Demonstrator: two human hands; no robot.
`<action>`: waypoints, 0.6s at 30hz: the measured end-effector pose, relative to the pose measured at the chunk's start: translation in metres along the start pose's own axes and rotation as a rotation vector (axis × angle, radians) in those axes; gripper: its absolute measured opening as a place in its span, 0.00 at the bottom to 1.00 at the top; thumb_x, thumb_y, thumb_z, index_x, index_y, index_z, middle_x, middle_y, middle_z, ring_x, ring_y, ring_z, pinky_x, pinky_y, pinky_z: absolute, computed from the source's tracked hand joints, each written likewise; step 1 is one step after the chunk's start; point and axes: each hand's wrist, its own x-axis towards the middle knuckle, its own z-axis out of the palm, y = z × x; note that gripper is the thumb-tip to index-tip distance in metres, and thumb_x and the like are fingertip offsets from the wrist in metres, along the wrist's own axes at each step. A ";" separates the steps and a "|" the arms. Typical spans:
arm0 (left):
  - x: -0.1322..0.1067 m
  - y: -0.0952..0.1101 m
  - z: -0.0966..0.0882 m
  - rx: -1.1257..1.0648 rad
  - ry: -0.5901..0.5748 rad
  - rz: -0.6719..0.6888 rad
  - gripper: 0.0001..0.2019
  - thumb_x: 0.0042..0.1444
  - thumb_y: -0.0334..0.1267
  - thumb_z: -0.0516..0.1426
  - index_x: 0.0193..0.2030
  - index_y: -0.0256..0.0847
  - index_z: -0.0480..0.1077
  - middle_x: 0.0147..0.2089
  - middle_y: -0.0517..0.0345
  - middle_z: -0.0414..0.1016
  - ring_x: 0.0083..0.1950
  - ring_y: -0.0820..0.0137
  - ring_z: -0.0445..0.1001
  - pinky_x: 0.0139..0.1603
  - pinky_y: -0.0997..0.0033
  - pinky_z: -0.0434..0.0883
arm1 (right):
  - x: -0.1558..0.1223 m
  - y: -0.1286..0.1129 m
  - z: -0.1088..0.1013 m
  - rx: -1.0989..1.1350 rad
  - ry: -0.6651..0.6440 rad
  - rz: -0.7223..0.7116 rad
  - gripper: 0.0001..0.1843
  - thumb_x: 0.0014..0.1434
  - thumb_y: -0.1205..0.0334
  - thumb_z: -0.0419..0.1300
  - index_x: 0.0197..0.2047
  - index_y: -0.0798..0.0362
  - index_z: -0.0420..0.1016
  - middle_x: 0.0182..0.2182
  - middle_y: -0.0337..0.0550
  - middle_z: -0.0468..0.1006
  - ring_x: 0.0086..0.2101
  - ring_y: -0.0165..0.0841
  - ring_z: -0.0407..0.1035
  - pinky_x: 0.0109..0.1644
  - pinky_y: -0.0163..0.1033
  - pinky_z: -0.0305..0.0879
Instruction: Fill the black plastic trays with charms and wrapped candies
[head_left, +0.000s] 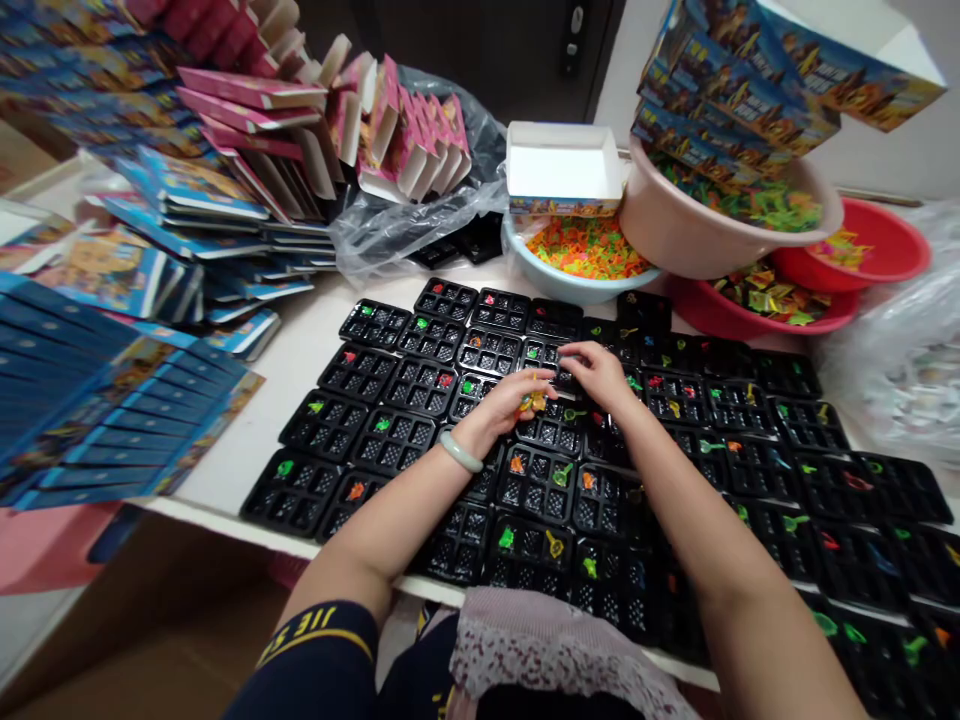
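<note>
Several pieces (534,402) (small, yellow) sit inside the left grip (504,404).

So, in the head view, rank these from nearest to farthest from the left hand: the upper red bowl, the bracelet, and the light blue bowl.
From the left hand:
1. Bracelet, on the left wrist.
2. Light blue bowl, ahead and slightly right.
3. Upper red bowl, far over at the back right.
</note>
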 end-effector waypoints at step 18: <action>0.006 0.019 -0.019 -0.032 0.012 0.041 0.05 0.47 0.32 0.59 0.31 0.33 0.68 0.29 0.54 0.73 0.22 0.79 0.67 0.14 0.84 0.52 | -0.065 -0.032 -0.012 -0.330 -0.438 -0.116 0.06 0.58 0.64 0.59 0.38 0.50 0.77 0.37 0.44 0.77 0.40 0.36 0.68 0.45 0.40 0.62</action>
